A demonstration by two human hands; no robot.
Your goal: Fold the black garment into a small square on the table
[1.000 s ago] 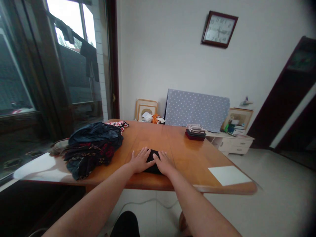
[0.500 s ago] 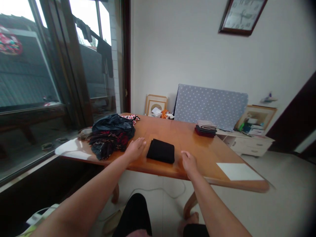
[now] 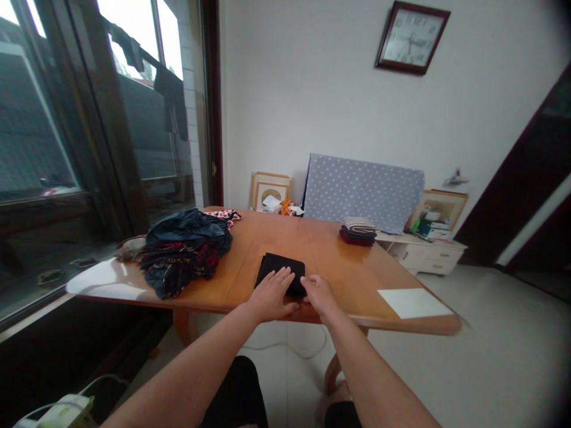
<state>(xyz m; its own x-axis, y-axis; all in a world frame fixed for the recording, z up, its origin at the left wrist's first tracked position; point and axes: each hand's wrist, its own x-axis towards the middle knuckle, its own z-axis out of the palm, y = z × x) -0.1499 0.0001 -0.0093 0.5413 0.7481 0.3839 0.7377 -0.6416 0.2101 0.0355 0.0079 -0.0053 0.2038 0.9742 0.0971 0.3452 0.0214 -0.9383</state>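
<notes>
- The black cloth [image 3: 284, 265] is lying folded in the lower center of the frame, near the table's front edge.
- The left hand [image 3: 273, 296] is pressing down flat on the cloth, its fingers slightly spread and its thumb standing apart.
- The right hand [image 3: 319, 294] is touching the cloth's right edge with its fingers bent; whether it is pinching the fabric, I cannot tell.
- The table [image 3: 285, 233] is carrying the cloth and stretching across the middle of the frame.
- The clothes pile [image 3: 187, 246] is sitting crumpled at center left, well apart from the cloth.
- The folded stack [image 3: 358, 230] is resting right of center, striped fabric topping it.
- The white sheet [image 3: 414, 302] is lying flat at lower right.
- Behind the table, the dotted cover [image 3: 363, 193] is hanging, and the clock [image 3: 413, 38] is showing at upper right.
</notes>
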